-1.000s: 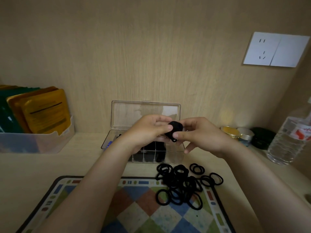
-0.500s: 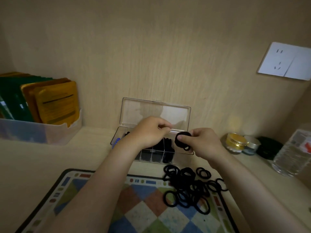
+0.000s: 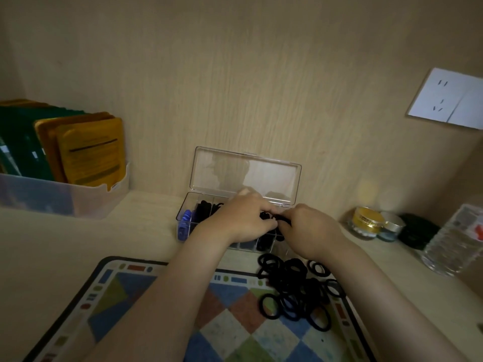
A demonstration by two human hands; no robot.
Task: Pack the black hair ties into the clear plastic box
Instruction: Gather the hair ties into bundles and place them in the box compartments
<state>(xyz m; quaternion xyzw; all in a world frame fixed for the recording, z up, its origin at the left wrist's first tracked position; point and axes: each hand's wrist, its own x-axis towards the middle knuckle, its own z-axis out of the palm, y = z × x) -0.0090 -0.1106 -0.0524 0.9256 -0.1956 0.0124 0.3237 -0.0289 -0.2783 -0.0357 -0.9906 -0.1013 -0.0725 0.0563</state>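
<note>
**Black hair ties [image 3: 295, 291] heaped on the mat [image 3: 146, 296], one held over the clear plastic box [image 3: 183, 223]**

Loose black pile on the right part of the chequered mat, just in front of the box, with a few loops spilling off the mat's far edge onto the pale desk [image 3: 65, 252]. More black ties already inside several compartments of the box. Something blue [image 3: 186, 218] in the leftmost compartment. Box lid [image 3: 245, 173] open, leaning back against the wood-grain wall.

Above the box's right-hand compartments, a single tie [image 3: 282, 218] caught between both hands. Left hand [image 3: 243, 220] with fingers curled, pinching one end. Right hand [image 3: 311, 231] with fingers curled round the other end. Fingertips of the two hands almost touching. Cannot tell whether the tie touches the box below.

At far left, a translucent bin [image 3: 65, 202] of green and orange packets. To the right of the box, a gold-lidded jar [image 3: 367, 220], a smaller silver-topped jar [image 3: 390, 227], a black round case [image 3: 418, 231] and a water bottle [image 3: 457, 239]. On the wall above them, a white socket plate [image 3: 447, 99].
</note>
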